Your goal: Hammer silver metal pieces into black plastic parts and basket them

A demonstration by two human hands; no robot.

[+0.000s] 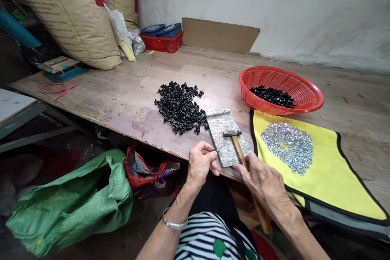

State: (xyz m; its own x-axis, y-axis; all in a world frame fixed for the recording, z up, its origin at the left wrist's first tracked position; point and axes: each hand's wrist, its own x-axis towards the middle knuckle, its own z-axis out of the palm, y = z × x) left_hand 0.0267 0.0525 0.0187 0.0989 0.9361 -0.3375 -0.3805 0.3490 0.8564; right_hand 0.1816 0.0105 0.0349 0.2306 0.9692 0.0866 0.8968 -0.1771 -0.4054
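My left hand point(199, 163) is closed in a pinch at the table's front edge, with a small black plastic part point(217, 151) at its fingertips. My right hand point(264, 180) wraps around the wooden handle of a hammer point(238, 146). The hammer's head lies on or just above a worn grey metal plate point(224, 124), between my two hands. Behind my left hand is a heap of small black plastic parts point(179, 105). To the right, many tiny shiny metal pieces point(288, 146) are spread on a yellow cloth point(332, 170) with black edging.
A red plastic basket point(313, 95) with more black parts stands at the back right. Large paper sacks point(63, 12) and a red crate point(163, 43) with blue lidded boxes are at the back left. Below the table edge lies a green woven sack point(76, 203).
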